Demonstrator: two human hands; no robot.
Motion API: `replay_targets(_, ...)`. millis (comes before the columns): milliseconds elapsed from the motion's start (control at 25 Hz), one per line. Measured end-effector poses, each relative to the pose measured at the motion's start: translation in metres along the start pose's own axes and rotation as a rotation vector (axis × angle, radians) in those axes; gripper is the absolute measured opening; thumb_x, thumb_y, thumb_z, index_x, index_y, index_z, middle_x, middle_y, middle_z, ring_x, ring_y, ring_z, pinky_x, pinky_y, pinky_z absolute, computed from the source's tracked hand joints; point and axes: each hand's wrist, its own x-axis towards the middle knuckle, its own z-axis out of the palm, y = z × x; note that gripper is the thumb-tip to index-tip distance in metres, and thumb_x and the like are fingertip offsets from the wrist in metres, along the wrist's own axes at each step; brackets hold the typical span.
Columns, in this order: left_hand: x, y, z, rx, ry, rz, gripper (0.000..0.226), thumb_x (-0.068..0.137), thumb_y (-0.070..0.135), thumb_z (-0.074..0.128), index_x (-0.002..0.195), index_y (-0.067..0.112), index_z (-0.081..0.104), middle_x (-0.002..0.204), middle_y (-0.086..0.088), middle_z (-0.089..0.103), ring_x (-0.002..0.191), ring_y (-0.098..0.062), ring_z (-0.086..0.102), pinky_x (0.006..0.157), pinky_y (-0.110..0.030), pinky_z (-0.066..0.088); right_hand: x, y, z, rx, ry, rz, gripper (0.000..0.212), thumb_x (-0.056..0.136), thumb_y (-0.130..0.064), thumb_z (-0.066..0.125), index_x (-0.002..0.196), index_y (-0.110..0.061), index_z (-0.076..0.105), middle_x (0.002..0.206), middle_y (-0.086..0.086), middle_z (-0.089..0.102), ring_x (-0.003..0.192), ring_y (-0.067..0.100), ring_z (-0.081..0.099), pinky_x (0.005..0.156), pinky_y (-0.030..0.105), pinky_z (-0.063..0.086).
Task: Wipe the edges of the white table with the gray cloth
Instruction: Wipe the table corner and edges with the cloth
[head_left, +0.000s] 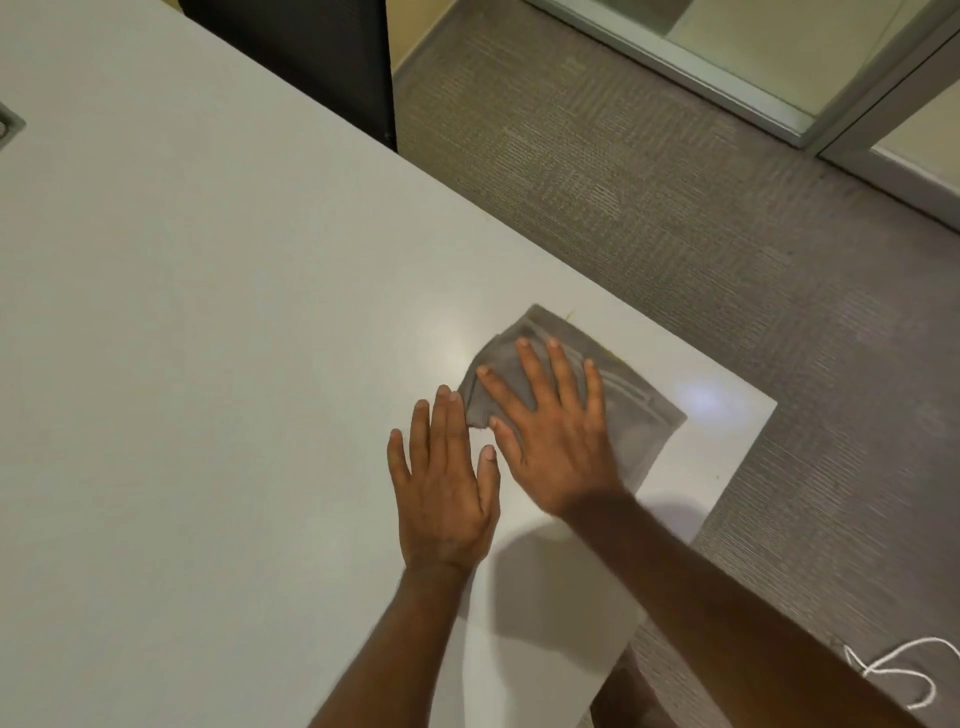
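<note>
Pressing gray cloth (613, 395) under flat right hand (556, 447), left hand (441, 493) open on white table (208, 312).

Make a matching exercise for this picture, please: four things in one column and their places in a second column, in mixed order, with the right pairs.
Things:
1. cloth
2. left hand
3. right hand
4. white cord

Places:
A. flat on the bare table, beside the cloth
B. on the carpet, at the lower right
C. near the table's corner, under a palm
D. spread flat on top of the cloth

Pairs: 1-C, 2-A, 3-D, 4-B
</note>
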Motion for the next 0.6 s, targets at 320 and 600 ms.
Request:
replay_targets(320, 0.001, 0.000, 0.008, 0.068, -0.031, -0.011, 0.069, 0.105, 0.051, 0.014, 0.167, 0.020, 0.014, 0.176, -0.002, 0.008, 0.164, -0.024, 0.006, 0.130, -0.057, 0.014, 0.162, 0.012, -0.001, 0.016, 0.046, -0.059, 0.055, 0.108, -0.053, 0.032, 0.161, -0.042, 0.031, 0.173, 0.008, 0.028, 0.159, 0.035, 0.028, 0.125, 0.063, 0.024)
replay_targets(600, 0.001, -0.002, 0.008, 0.105, -0.042, -0.003, 0.069, 0.104, 0.048, 0.028, 0.166, 0.019, 0.020, 0.176, -0.002, 0.010, 0.163, -0.023, 0.008, 0.129, -0.057, 0.017, 0.233, 0.009, -0.012, 0.098, 0.006, 0.173, 0.047, 0.110, -0.047, 0.031, 0.152, -0.030, 0.047, 0.135, 0.010, 0.065, 0.122, 0.031, 0.060, 0.102, 0.048, 0.041)
